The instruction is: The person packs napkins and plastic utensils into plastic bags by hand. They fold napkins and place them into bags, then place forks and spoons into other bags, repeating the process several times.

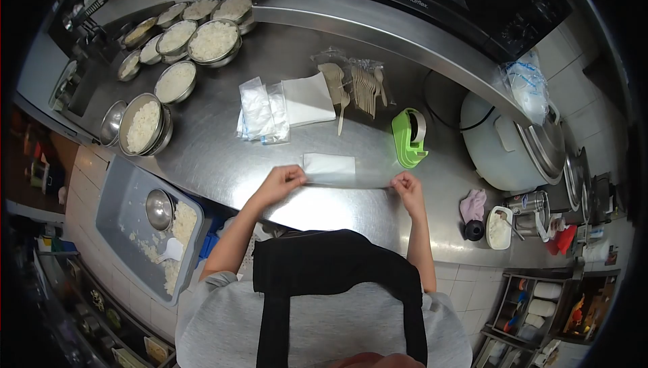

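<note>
Pinches white packet (331, 168) at near-left corner with left fingers (297, 178); bends right fingers (401, 180), grip unclear. Lies on bench (210, 148) between both; likely handles light, soft, easily creased: best held by edges.

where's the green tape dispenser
In the head view, the green tape dispenser stands right of centre on the steel counter, between the beige disposable cutlery and the person's right hand.
</note>
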A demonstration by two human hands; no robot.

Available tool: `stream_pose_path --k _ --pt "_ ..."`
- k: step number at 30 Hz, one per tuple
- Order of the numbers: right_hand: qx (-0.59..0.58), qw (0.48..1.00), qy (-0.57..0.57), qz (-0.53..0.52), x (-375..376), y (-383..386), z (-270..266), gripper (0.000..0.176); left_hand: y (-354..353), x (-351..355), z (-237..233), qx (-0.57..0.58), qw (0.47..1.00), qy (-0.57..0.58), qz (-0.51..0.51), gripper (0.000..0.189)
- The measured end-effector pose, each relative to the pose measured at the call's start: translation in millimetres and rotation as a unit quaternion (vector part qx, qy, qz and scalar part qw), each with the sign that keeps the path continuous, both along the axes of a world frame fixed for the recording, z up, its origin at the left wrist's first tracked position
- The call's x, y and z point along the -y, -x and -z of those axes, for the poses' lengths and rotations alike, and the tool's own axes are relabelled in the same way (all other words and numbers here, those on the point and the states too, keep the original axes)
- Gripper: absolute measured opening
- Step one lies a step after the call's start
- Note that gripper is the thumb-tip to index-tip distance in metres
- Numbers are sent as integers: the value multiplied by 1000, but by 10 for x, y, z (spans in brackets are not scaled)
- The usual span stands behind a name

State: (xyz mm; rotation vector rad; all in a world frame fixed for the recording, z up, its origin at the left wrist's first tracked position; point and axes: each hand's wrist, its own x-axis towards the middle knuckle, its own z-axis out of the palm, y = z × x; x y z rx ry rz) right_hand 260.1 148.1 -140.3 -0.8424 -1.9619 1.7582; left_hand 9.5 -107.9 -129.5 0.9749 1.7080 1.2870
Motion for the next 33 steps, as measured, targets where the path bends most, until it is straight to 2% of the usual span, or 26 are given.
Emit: stream_pose_path --k 1,3,4,5,6,8,10,11,13,14,15,16,18,20,21,23,24,26,27,29,30,31,32,33 --pt "1 1000 4 1 -22 -67 123 3 -54 50 144 -1 1000 30 3 12" --pt "173 982 -51 55 -16 -132 165 10 -174 87 131 -18 999 32 -4 14" --pt "174 982 -48 56 -1 -137 192 10 -205 89 107 -55 998 23 -13 14" --pt "119 968 -203 92 109 -64 32 15 -231 88 95 -90 996 14 -21 15" --pt "61 925 -353 126 222 29 -136 19 -220 84 122 -122 992 10 -11 14" --pt "0 923 -384 37 484 311 -423 28 -210 74 146 -145 989 16 -1 14" --pt "-2 903 -407 -139 712 569 -567 33 -214 52 138 -169 985 21 10 14" --pt "22 887 -427 -177 812 690 -470 34 -214 51 114 -169 985 30 17 14" --pt "141 850 -437 -257 881 856 -441 25 -201 60 101 -172 984 39 19 14" --pt "137 849 -439 -260 808 893 -349 25 -206 77 127 -176 984 18 13 14" --pt "212 825 -436 -290 666 899 -191 21 -205 105 138 -180 984 -2 6 14" --pt "287 795 -431 -317 534 878 -82 18 -200 146 119 -162 986 29 -7 13" --pt "257 860 -325 -298 238 746 -41 14 -200 229 111 -133 990 34 -40 13" --pt "143 933 -189 -269 -44 552 45 11 -201 284 164 -98 992 39 -70 12" --pt "146 932 -190 -273 -29 551 -119 11 -174 307 227 -42 994 -5 -101 12" --pt "56 989 -25 -135 -13 498 -557 2 -138 286 302 51 980 -115 -151 11" --pt "58 989 -25 -135 14 507 -752 2 -122 256 193 72 975 -137 -161 12" --pt "-80 990 -5 -118 71 584 -1067 4 -85 168 -73 92 969 -160 -166 13" --pt "-81 990 -6 -116 74 632 -1144 4 -61 113 -168 124 962 -164 -178 13" --pt "15 968 -191 -160 84 733 -1221 7 -23 76 -176 151 956 -167 -189 15" --pt "13 968 -192 -161 46 752 -1223 7 -7 51 -91 178 958 -162 -157 15" --pt "-8 980 -139 -145 -31 762 -1220 6 16 21 -38 205 958 -159 -125 16" --pt "-29 988 -85 -128 -94 758 -1199 5 35 18 -113 235 951 -142 -140 16" --pt "-29 987 -86 -129 -139 747 -1123 5 61 17 -138 236 951 -143 -142 16"
